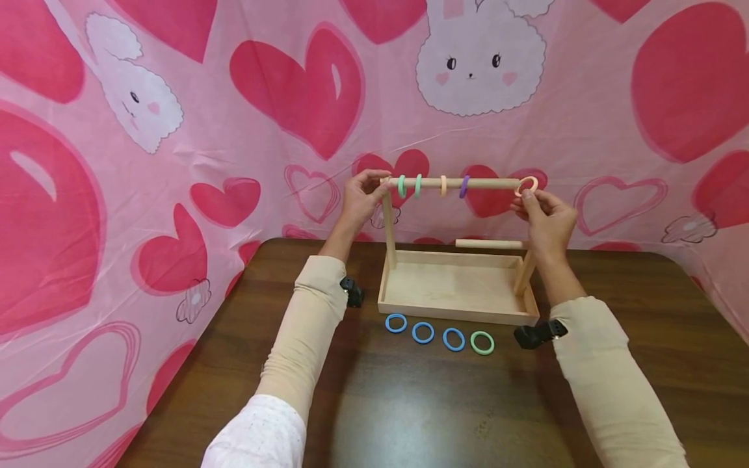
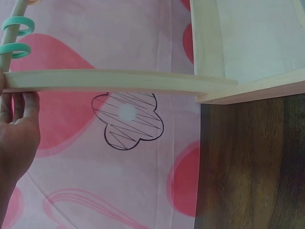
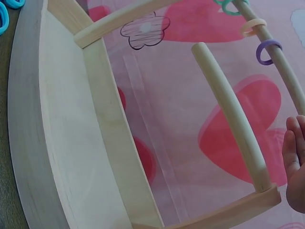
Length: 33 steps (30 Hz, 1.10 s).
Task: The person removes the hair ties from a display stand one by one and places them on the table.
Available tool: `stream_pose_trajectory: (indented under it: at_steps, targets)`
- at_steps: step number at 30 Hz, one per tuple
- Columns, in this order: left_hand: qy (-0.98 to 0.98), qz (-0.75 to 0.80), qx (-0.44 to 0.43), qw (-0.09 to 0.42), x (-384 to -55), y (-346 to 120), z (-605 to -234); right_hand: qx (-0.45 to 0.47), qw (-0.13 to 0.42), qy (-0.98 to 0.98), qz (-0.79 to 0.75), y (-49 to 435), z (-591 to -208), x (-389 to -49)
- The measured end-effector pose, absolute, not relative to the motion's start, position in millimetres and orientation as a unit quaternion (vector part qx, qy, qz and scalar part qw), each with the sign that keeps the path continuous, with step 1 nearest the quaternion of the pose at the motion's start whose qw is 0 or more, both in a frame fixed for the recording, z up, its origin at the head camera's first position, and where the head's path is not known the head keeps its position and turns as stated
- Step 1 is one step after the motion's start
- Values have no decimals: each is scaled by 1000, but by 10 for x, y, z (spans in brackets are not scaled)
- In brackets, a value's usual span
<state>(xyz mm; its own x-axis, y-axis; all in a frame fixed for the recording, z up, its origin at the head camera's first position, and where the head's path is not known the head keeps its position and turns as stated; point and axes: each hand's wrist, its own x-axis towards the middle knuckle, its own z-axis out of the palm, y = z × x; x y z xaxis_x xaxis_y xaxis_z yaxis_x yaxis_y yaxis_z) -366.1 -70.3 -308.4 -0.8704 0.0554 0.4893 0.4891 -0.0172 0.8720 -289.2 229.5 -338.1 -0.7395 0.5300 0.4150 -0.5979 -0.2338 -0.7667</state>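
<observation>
Peach circular ring (image 1: 530,178), pinched by the right hand (image 1: 549,218), is at the right of the pale cylindrical wooden rod (image 1: 491,183); that end (seemingly unpropped) could dip if the left hand (image 1: 363,196), gripping the other, slackens.

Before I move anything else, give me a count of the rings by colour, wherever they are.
Blue rings, all on the table: 3
Green rings, two on the upper rod and one on the table: 3
Peach rings, one on the upper rod and one in the right hand: 2
Purple ring, on the upper rod: 1
Total: 9
</observation>
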Motion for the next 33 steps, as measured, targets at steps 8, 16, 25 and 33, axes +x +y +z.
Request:
stream_pose_trajectory:
  at_steps: [8, 16, 25, 33]
  targets:
    - [-677, -691, -203, 155, -3680, -709, -3102, 41, 350, -502, 790, 2328, -3355, -2812]
    - [-675, -694, -200, 151, -3673, -708, -3097, 11, 300, -491, 818, 2378, -3338, -2715]
    - [-686, -687, -190, 150, -3655, -702, -3075, 18, 239, -437, 867, 2450, -3350, -2599]
    - [-684, -688, -191, 150, -3654, -700, -3075, 37, 186, -430, 883, 2502, -3415, -2516]
